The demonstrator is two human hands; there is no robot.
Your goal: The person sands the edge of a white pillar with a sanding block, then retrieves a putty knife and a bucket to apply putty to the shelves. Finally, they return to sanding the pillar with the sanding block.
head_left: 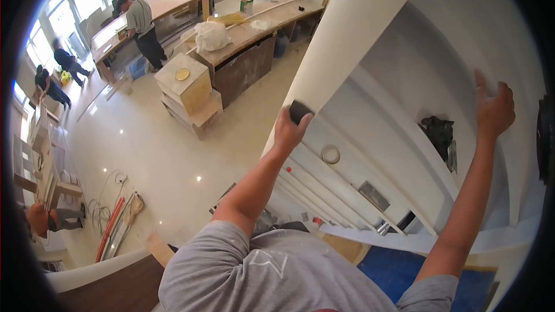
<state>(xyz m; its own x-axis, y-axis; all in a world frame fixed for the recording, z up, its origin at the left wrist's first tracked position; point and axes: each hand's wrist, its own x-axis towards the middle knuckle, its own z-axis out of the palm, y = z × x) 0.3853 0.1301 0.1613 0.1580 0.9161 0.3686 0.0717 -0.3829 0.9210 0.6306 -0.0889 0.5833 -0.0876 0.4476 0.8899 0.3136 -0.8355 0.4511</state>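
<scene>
My left hand [287,132] grips a small dark sanding block [300,110] and presses it against the front edge of a tall white panel [341,40] of a shelving unit. My right hand [493,107] lies flat, fingers spread, on a white inner surface of the same unit [404,81], holding nothing. Both arms reach out and up from my grey shirt. On the shelves below sit a roll of tape [330,154], a dark bundle [438,130] and a flat metal piece [373,195].
Far below lies a glossy pale floor [156,156] with cables [104,202] and long strips at the left. Stacked wooden boxes [188,89] and curved wooden counters [254,32] with a white bag [211,36] stand beyond. Several people work near the windows at the left.
</scene>
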